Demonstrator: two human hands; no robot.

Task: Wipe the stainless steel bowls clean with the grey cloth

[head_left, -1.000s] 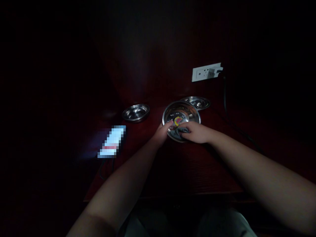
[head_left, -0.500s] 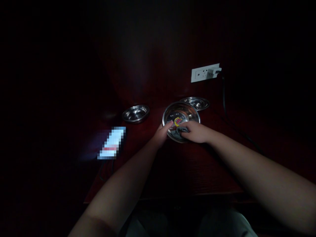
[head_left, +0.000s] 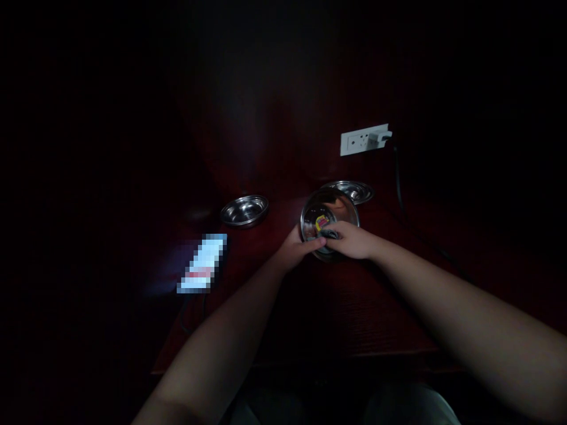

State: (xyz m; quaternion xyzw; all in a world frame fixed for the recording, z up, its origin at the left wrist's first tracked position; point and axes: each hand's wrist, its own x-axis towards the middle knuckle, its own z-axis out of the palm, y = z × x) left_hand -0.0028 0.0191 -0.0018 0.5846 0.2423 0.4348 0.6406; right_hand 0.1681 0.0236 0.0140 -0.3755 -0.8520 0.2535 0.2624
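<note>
A steel bowl [head_left: 333,206] with a yellow and red sticker [head_left: 322,223] inside stands tilted toward me on the dark red table [head_left: 336,307]. My left hand [head_left: 296,249] grips its left rim, fingers curled over the edge. My right hand [head_left: 349,241] presses a grey cloth [head_left: 328,235] against the bowl's inner near side, fingers closed on it. Most of the cloth is hidden under that hand.
A second steel bowl [head_left: 245,210] sits to the left and a third [head_left: 354,190] just behind the held one. A lit phone [head_left: 202,263] lies at the left. A white wall socket [head_left: 363,140] holds a plug with a dark cable [head_left: 398,189] running down the right.
The bowl has tipped up more steeply toward me, and both hands have closed in tighter on its near rim. The view has shifted slightly downward.
</note>
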